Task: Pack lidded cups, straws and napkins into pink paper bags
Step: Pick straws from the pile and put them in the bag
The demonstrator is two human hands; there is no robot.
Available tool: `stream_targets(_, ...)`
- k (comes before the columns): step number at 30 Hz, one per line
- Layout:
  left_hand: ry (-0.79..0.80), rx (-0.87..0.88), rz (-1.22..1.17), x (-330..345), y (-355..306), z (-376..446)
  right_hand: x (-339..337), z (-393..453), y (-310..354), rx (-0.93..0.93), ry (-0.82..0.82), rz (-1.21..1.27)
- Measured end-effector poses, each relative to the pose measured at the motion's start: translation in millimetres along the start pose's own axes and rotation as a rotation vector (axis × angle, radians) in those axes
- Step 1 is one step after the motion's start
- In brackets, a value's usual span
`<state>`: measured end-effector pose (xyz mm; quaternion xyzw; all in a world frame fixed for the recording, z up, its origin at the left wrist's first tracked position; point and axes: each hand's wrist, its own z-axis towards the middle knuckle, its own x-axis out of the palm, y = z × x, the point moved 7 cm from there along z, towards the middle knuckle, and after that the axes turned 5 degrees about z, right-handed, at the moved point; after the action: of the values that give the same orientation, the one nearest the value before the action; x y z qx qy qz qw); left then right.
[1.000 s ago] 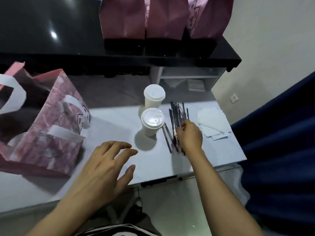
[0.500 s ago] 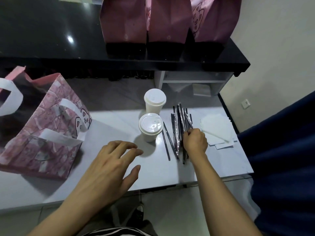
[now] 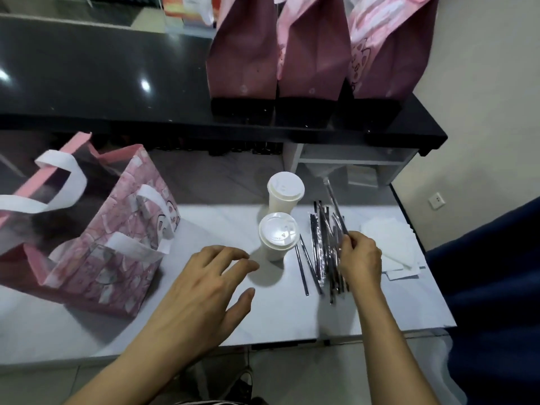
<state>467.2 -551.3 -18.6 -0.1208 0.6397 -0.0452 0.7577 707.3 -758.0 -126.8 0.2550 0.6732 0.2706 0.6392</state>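
**One straw lifted from the pile, cups and bag waiting on the white table**

The right hand (image 3: 361, 260) pinches one wrapped straw (image 3: 336, 206) between its curled fingers. This straw is thin and dark inside a clear shiny wrapper, and it points up and away from the hand, tilted above the others. The pile of straws (image 3: 320, 247) lies flat on the table just left of this hand; they are black, in clear wrappers, most of them side by side and a few spread apart toward the cups.

The left hand (image 3: 204, 290) hovers above the table with fingers spread and relaxed, holding nothing. Its fingertips are near the front cup (image 3: 276, 236).

The two cups are white paper with white lids. The front cup stands upright just beside the back cup (image 3: 285, 191). A stack of white napkins (image 3: 388, 241) lies right of the straws, near the table edge.

An open pink bag (image 3: 117, 247) with a printed pattern and white handles stands at the left of the table, well apart from the cups.

The table (image 3: 204, 223) is white and smooth. Behind it a black glossy counter (image 3: 102, 83) carries three more pink bags (image 3: 314, 54) in a row. The wall (image 3: 482, 97) on the right is pale, with a socket low down.
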Motion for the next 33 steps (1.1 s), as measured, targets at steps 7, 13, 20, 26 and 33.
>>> stream_targets(7, -0.227, -0.136, 0.016, -79, 50, -13, -16, -23, 121, -0.257, 0.077, 0.141)
stream_targets(13, -0.350, -0.334, 0.149, -144, 127, -48, 13, -67, 229, -0.476, 0.254, 0.241)
stream_targets(20, -0.127, -0.531, 0.337, -137, 210, -73, 54, -104, 323, -0.746, 0.461, 0.112)
stream_targets(26, -0.115, -0.614, 0.184, -124, 239, -85, 68, -124, 375, -0.953, 0.552, -0.127)
stream_targets(33, -0.076, -0.673, -0.100, -110, 258, -98, 116, -194, 442, -1.428, 0.505, -0.500)
